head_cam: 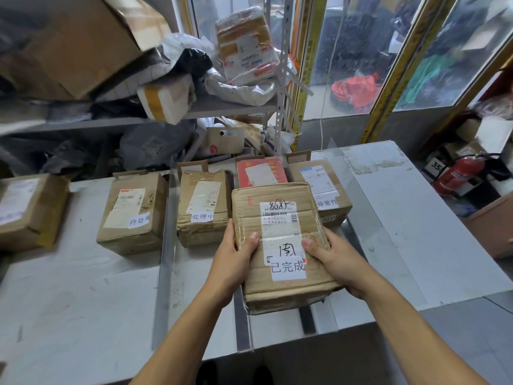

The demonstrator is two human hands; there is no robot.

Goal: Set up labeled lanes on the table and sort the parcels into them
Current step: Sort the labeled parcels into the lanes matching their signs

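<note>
While both hands grasp it from opposite sides, the carried parcel [280, 245] hangs above the near middle of the table [83, 287]. The left hand [234, 262] wraps the box's left edge, thumb on the taped top face; the right hand [337, 259] mirrors it on the right edge, thumb beside the white shipping label. A paper tag reading 已完成 [288, 268] is stuck near the box's near edge.

Handling, as judged: the parcel is a stiff corrugated carton, creased and slightly crushed at the corners, so it should keep its shape under a side grip. Its clear tape looks slick; fingers under the base would hold more surely than thumbs on the tape. Weight cannot be read, though the two-handed hold suggests some heft.

Beyond the hands stand four boxes in a row across the table's far side: one tagged 待处理 [133, 212], one tagged 处理中 [204, 207], a red-faced box [261, 172] directly behind the carried parcel, and one tagged 异常件 [322, 187]. Clear upright dividers [165, 245] separate the lanes. Another untagged carton [27, 209] sits at the far left. The held box appears bound for the lane in front of the red-faced box.
</note>
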